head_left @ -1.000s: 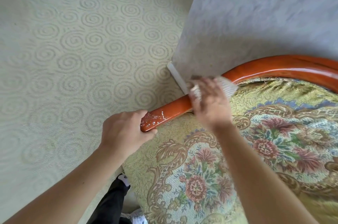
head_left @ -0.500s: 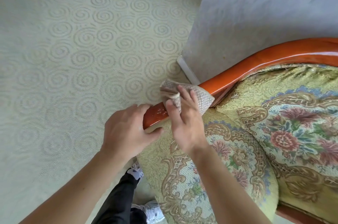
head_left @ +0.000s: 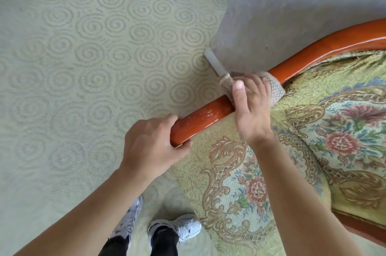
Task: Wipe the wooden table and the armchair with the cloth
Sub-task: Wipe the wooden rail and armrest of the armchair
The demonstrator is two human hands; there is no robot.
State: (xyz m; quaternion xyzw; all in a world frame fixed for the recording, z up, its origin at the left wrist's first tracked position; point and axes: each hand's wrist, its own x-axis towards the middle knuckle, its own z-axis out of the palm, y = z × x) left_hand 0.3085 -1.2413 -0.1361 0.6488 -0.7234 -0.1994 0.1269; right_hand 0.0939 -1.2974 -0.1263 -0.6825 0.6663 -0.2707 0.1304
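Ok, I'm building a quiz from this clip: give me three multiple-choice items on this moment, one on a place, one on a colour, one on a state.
1. Where is the cloth?
A. On the carpet
B. Draped over the armrest
C. On the seat cushion

2. What colour is the armrest?
A. Reddish-orange
B. White
C. Black

3. What is the left hand doing?
A. Hanging free
B. Holding the cloth
C. Gripping the armrest's end

Answers:
1 B, the cloth lies over the rail under the right hand.
2 A, the glossy wood shows reddish-orange.
3 C, its fingers and thumb curl round the rail's tip.
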